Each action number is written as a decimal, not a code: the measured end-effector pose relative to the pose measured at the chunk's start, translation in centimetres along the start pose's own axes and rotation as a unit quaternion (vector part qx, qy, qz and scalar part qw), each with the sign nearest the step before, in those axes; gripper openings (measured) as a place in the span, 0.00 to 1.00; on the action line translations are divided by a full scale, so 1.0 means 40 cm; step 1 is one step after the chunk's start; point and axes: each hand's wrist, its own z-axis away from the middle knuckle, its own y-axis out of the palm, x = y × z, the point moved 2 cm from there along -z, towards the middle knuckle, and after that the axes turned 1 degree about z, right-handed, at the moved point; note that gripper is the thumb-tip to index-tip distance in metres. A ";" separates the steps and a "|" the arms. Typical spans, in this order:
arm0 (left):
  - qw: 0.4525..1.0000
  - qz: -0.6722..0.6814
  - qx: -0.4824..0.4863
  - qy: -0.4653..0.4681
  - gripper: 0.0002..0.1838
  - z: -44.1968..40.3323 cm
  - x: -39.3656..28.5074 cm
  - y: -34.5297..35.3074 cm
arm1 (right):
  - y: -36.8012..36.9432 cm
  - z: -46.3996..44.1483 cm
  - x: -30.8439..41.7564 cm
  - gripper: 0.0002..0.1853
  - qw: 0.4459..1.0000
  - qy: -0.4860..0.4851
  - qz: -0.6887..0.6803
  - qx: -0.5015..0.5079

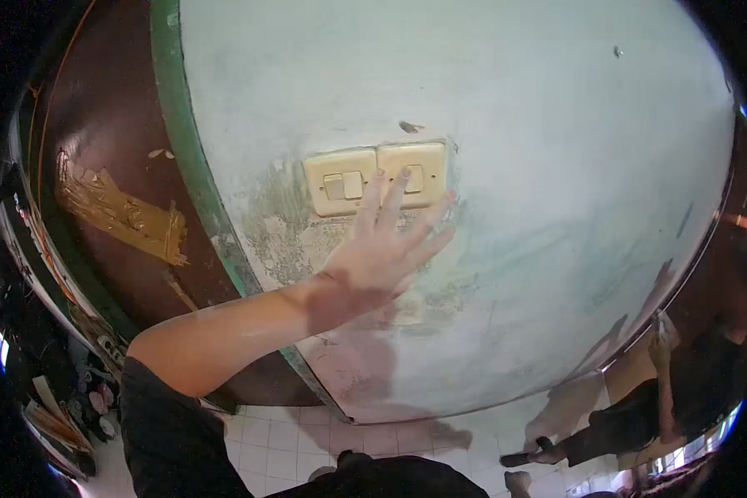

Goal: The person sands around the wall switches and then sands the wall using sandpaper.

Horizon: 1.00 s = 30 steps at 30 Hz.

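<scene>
My left hand (382,249) reaches up from the left with its fingers spread, in front of a pale wall. Its upper fingertips lie over two cream light switch plates, and I cannot tell whether they press them. The left switch plate (314,170) has two rockers; on the right switch plate (432,153) one rocker (417,178) shows beside a fingertip. Nothing is held in this hand. I do not make out my right hand; a small skin-coloured shape (519,481) at the bottom is too unclear to name.
A green door frame (174,91) and a brown door (108,124) with brown tape (129,212) stand at left. The wall (556,166) has peeling paint under the switches. Another person (639,415) in dark clothes is at lower right, on the white tiled floor (278,436).
</scene>
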 end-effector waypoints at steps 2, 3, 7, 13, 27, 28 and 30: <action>1.000 -0.001 0.005 -0.001 0.40 -0.009 -0.005 -0.014 | -0.003 -0.032 -0.004 0.15 1.000 0.001 0.004 0.013; 1.000 -0.003 0.005 -0.006 0.40 -0.012 -0.005 -0.018 | -0.004 -0.047 -0.006 0.15 1.000 0.002 0.006 0.019; 0.996 0.081 -0.030 -0.027 0.42 -0.020 0.011 -0.045 | 0.001 -0.075 0.009 0.15 0.999 0.015 0.010 0.050; 0.956 0.247 -0.138 -0.075 0.39 0.041 0.021 -0.018 | -0.028 -0.034 0.021 0.15 0.992 0.056 0.024 0.111; 0.935 0.163 -0.070 -0.308 0.30 0.656 -0.249 0.483 | -0.162 -0.068 0.213 0.26 0.815 0.512 -0.255 0.095; 0.942 0.150 -0.069 -0.293 0.30 0.677 -0.243 0.495 | -0.234 -0.158 0.254 0.28 0.833 0.485 -0.267 -0.010; 0.949 0.146 -0.096 -0.263 0.30 0.693 -0.216 0.521 | -0.178 -0.287 0.233 0.17 0.841 0.393 -0.283 -0.242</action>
